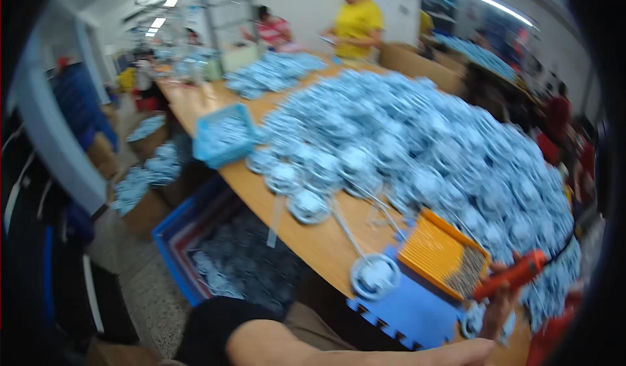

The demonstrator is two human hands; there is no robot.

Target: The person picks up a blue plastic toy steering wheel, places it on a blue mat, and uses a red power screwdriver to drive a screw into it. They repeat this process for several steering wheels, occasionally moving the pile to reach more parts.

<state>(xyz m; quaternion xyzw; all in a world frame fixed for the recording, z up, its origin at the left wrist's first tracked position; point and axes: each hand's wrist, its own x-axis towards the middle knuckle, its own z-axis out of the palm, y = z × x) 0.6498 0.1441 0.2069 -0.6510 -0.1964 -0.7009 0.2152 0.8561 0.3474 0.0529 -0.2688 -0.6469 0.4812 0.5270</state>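
Head view shows an orange-red handheld tool (515,276) with a dark cord, held just beside the lower right corner of an orange ribbed tray (425,247). It is gripped by the right hand (499,308), whose fingers are closed around its body. The left forearm is stretched across the lower edge; the left hand (475,351) is blurred, so how far its fingers are opened, or whether anything is held, cannot be told. Small metallic pieces (467,272) are gathered in one end of the tray, which is set partly on a blue mat (411,307). A round pale-blue part (375,276) is laid at the mat's left side. Much of the wooden desk (303,235) is covered by a large heap of pale-blue parts (417,138).
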